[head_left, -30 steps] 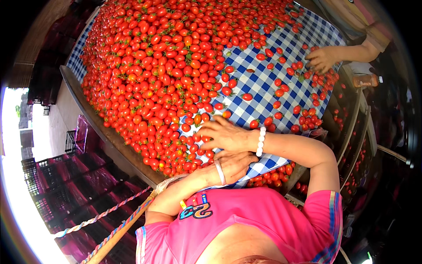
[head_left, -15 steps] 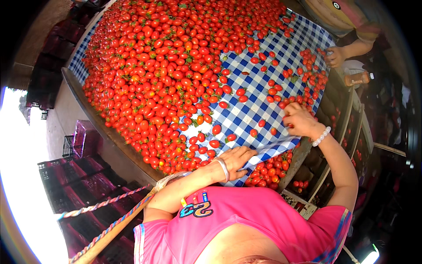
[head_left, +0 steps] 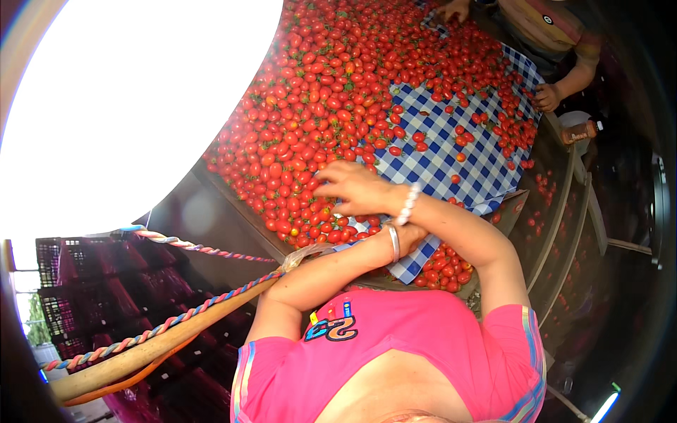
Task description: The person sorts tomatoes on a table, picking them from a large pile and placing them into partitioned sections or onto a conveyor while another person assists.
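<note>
A heap of small red cherry tomatoes point(head_left: 310, 106) covers much of a blue-and-white checked cloth point(head_left: 451, 166). My right hand point(head_left: 356, 189), with a white bead bracelet point(head_left: 409, 204) at its wrist, reaches leftward across my left arm. Its fingers are spread at the near edge of the heap, and I see nothing held in them. Beneath my right wrist lies my left hand point(head_left: 415, 238), on the cloth's near edge, with a silver bangle point(head_left: 393, 243) on that wrist. The left fingers are mostly hidden by the right forearm. More tomatoes point(head_left: 444, 271) lie just below this cloth edge.
Across the table a co-worker's hand point(head_left: 546, 97) rests by the cloth's right edge, near a bottle point(head_left: 582, 132). Wooden slats point(head_left: 560, 233) run down the right side. At left are a wooden pole point(head_left: 169, 335), twisted ropes point(head_left: 204, 248) and dark crates point(head_left: 106, 282).
My right hand has swung left from the cloth's right side to the tomato heap, crossing over my left wrist. A second hand of the co-worker now shows at the top. The view has shifted.
</note>
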A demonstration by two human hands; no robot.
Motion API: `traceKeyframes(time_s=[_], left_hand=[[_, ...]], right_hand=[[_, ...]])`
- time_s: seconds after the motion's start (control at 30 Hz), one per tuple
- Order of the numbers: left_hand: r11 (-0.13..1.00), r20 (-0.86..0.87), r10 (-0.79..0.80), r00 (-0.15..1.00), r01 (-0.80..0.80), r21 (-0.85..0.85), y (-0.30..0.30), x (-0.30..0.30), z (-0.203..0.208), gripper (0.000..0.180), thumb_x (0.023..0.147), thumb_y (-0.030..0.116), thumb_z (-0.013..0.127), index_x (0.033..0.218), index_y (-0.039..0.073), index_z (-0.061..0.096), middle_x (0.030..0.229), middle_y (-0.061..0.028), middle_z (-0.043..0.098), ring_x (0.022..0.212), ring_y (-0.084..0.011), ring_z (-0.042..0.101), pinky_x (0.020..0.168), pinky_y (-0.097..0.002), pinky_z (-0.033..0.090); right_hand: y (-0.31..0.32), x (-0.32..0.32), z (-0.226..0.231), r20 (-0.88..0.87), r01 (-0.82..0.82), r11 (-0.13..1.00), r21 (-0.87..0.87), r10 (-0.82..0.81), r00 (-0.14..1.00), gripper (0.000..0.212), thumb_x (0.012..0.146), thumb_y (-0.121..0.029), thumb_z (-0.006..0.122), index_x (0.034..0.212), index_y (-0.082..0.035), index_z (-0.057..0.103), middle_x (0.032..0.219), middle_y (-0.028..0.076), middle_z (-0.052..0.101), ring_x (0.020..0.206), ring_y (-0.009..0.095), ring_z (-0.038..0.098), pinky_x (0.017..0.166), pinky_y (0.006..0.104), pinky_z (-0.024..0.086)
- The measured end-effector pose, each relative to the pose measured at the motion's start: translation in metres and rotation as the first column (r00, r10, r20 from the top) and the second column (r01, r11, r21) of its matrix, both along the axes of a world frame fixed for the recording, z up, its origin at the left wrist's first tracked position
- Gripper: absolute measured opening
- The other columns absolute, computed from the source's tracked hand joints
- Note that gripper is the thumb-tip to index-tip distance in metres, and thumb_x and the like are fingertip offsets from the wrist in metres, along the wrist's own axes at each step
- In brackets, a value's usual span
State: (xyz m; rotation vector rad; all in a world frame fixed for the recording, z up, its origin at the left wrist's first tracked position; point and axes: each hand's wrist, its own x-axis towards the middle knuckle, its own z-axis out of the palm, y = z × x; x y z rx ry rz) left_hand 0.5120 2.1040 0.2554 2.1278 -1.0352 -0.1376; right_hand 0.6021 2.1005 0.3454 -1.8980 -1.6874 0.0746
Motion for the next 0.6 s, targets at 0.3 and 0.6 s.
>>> traceKeyframes(time_s=[0.3, 0.6], left_hand=[[0.970, 0.376, 0.199, 0.905, -0.127, -0.208, -0.001, -0.011, -0.006, 0.049, 0.079, 0.009, 0.068, 0.123, 0.000, 0.050, 0.111, -0.0211, 0.062, 0.095, -0.0403, 0.063, 0.079, -0.0479, 0.053], [0.948, 0.017, 0.251, 0.968, -0.249, 0.199, -0.010, -0.009, 0.059, 0.054, 0.076, 0.015, 0.074, 0.120, -0.002, 0.048, 0.107, -0.0253, 0.061, 0.094, -0.0406, 0.063, 0.077, -0.0467, 0.053]], right_hand=[[0.035, -0.028, -0.010, 0.129, -0.239, 0.920, -0.310, 0.290, 0.948, 0.058, 0.071, -0.030, 0.079, 0.127, -0.026, 0.063, 0.136, 0.009, 0.049, 0.138, 0.031, 0.033, 0.105, 0.0577, 0.035], [-0.079, 0.026, -0.002, 0.028, 0.346, 0.900, -0.266, -0.351, 0.936, 0.042, 0.076, -0.026, 0.076, 0.117, -0.019, 0.071, 0.146, 0.010, 0.044, 0.142, 0.036, 0.029, 0.113, 0.0559, 0.025]])
